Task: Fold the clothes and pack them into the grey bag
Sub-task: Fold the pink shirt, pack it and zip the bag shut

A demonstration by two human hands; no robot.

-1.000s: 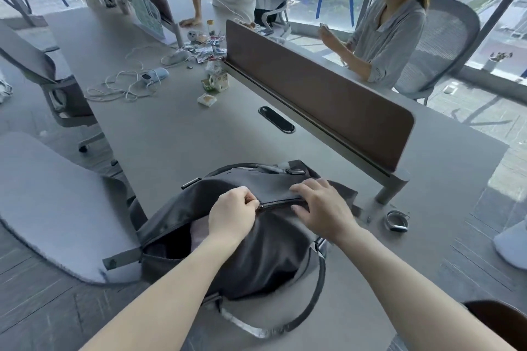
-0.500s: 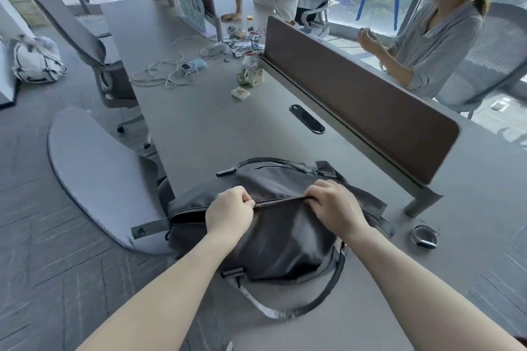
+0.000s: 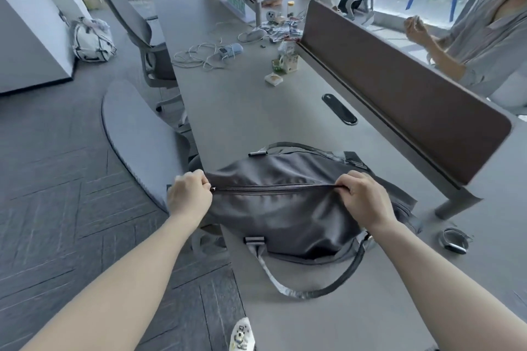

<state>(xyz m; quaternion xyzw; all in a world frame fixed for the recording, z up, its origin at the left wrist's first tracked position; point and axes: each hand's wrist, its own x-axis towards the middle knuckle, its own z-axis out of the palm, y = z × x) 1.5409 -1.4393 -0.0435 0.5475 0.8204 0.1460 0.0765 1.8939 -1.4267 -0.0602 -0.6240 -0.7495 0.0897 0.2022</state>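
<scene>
The grey bag [image 3: 285, 216] lies on its side at the near left edge of the grey table [image 3: 251, 111], its left end hanging over the edge. Its top zipper [image 3: 273, 188] runs shut from end to end. My left hand [image 3: 189, 196] pinches the zipper pull at the bag's left end. My right hand [image 3: 363, 198] grips the fabric at the zipper's right end. A grey strap [image 3: 310, 291] loops out in front of the bag. No clothes are visible; the bag's inside is hidden.
A brown divider panel [image 3: 399, 88] runs along the table's right. A watch-like band [image 3: 454, 241] lies right of the bag. Cables [image 3: 199, 57], cartons and wrappers sit farther back. Grey chairs [image 3: 137, 125] stand left of the table. Other people stand and sit beyond.
My left hand has drawn the zipper pull leftward along the bag, closing the opening that showed at its left side. The camera has swung left; my right hand stayed at the zipper's right end.
</scene>
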